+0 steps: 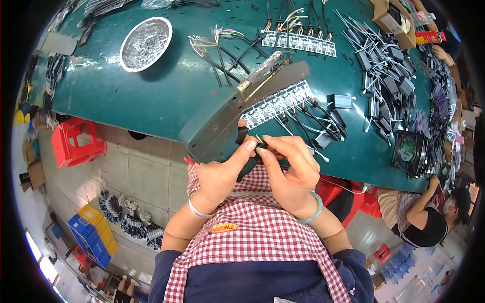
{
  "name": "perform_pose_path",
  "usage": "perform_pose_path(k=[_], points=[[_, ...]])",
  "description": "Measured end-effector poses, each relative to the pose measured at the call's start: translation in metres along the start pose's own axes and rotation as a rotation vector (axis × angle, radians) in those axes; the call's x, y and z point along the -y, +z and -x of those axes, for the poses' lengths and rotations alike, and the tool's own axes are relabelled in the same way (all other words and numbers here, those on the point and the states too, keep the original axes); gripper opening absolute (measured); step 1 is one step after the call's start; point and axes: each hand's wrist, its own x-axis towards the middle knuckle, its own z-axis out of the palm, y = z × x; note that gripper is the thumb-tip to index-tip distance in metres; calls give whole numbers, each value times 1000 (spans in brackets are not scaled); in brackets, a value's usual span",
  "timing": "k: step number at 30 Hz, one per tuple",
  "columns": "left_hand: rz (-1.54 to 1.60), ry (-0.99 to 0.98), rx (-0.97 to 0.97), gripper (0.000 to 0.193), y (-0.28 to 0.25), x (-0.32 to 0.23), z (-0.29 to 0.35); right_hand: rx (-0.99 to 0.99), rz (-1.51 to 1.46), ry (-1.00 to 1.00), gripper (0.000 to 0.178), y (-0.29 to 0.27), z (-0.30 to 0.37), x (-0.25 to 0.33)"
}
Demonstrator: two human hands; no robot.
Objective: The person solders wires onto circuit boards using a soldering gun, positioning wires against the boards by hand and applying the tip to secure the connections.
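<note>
Head view: the left hand [218, 177] grasps a soldering gun [214, 123] and the right hand [294, 166] pinches a black cable [260, 145], near the edge of a tabletop [101, 100] open toward a bowl [170, 33].

Red-and-white checked apron [257, 242], yellow oval patch [224, 228], over navy short-sleeved top [242, 283]; silver bangle [196, 211] at left, pale-green bangle [318, 208] at right.

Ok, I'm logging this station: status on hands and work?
Left hand gripping gun-shaped tool. Right hand pinching black cable end. Tool partly hides nearer circuit-board strip.
</note>
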Motion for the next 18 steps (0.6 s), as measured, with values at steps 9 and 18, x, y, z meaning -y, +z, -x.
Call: perform_pose_path(k=[9, 18], points=[[-158, 45, 48, 30, 1, 13, 8, -52, 117, -44, 26, -1, 1, -8], [-540, 146, 205, 40, -32, 13, 19, -37, 487, -138, 18, -8, -11, -29]])
